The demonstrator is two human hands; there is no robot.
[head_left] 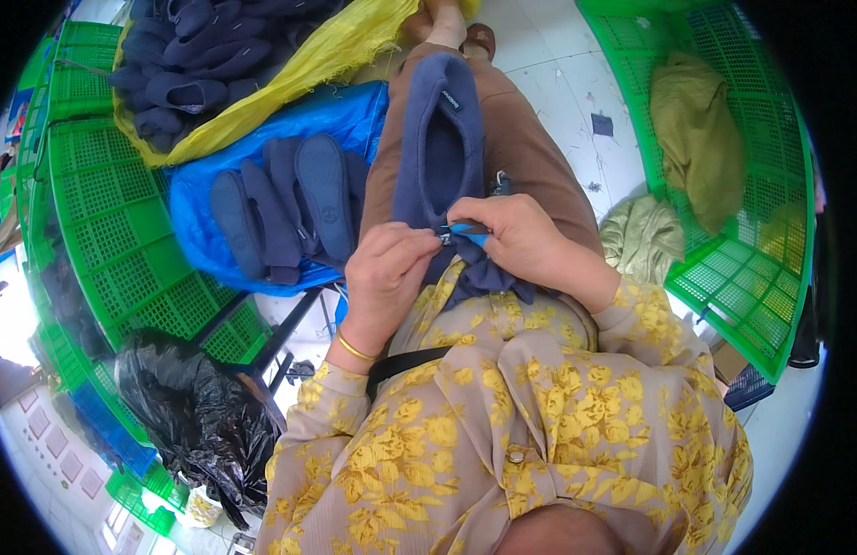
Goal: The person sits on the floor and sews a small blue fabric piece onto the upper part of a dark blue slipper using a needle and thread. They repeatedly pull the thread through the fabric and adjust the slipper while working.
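A navy fabric slipper (439,139) lies along my thigh, toe pointing away and its opening facing up. At its heel edge, my left hand (389,270) is closed in a pinch on the fabric, beside a small pale bit I cannot make out. My right hand (526,236) grips a small blue tool (469,231) that looks like thread snips, its tip against the heel close to my left fingertips. Crumpled navy fabric (489,280) sits beneath my hands on my lap. A small dark object (501,183) shows just beyond my right hand; its kind is unclear.
To the left, several navy slippers (319,199) rest on blue plastic sheeting (193,199). Beyond them, a yellow sack (331,65) holds a pile of slippers. Green crates (110,231) stand left, and another green crate (623,83) with cloth stands right. A black plastic bag (193,407) is near my left elbow.
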